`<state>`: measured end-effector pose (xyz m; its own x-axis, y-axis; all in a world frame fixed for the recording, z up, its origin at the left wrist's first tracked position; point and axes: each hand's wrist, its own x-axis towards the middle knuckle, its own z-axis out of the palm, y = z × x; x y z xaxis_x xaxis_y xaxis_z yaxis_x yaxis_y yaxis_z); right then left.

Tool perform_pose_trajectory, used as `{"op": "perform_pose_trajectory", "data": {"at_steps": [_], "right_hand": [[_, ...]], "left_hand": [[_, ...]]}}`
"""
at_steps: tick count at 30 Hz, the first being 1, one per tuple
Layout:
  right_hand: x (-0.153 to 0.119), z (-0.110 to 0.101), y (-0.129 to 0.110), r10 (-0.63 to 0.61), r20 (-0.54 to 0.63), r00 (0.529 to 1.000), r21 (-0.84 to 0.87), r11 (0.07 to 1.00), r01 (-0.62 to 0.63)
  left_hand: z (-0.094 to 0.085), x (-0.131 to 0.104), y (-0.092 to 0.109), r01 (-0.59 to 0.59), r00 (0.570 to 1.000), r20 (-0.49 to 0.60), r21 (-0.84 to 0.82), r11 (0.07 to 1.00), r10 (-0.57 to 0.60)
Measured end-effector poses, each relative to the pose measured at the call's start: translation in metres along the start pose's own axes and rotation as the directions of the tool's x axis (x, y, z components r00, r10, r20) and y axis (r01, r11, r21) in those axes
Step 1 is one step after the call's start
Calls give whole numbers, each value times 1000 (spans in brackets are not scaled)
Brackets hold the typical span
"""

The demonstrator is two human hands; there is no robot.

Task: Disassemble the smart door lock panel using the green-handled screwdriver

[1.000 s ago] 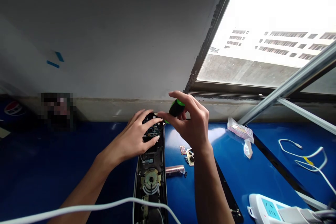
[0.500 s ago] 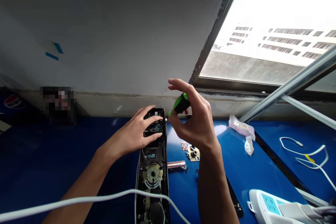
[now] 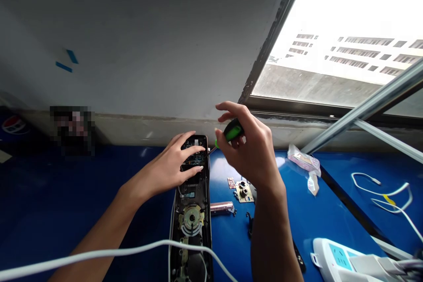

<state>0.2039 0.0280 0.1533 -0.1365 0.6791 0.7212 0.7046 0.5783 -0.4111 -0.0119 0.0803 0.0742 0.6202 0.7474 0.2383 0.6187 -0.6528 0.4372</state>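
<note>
One screwdriver (image 3: 233, 131), clamped by right hand (image 3: 254, 150), may, being slanted, slip and gouge circuit board (image 3: 198, 157). Left hand (image 3: 168, 164): grip apart.

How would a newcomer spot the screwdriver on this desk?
On the blue table, find the long black open casing under the left hand. Beside its far end, the right hand holds the screwdriver. Unlike nearby parts, it shows bright green.
</note>
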Motion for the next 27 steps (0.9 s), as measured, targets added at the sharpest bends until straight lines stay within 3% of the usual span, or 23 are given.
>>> {"op": "perform_pose_trajectory", "data": {"at_steps": [3,7,14,18,23,27], "right_hand": [[0,-1,0,-2,58,998,31,1000,0],[-1,0,2,21,-6,1000,-8,1000,-21],[-1,-2,4,4,27,1000,26,1000,-5],[1,0,6,-2,-26,1000,8,1000,2],[0,-7,0,11,-211,977,50,999,-1],[-1,-21,-3,47,-212,976,72,997,-33]], "left_hand": [[-1,0,0,-5,1000,-15,-2,1000,5],[-3,0,0,-8,1000,-7,15,1000,8],[-3,0,0,-26,999,-24,31,999,27],[-1,2,4,-37,997,-65,60,998,41],[7,8,17,-101,968,-219,108,989,123],[10,11,23,-135,952,-256,142,981,168]]}}
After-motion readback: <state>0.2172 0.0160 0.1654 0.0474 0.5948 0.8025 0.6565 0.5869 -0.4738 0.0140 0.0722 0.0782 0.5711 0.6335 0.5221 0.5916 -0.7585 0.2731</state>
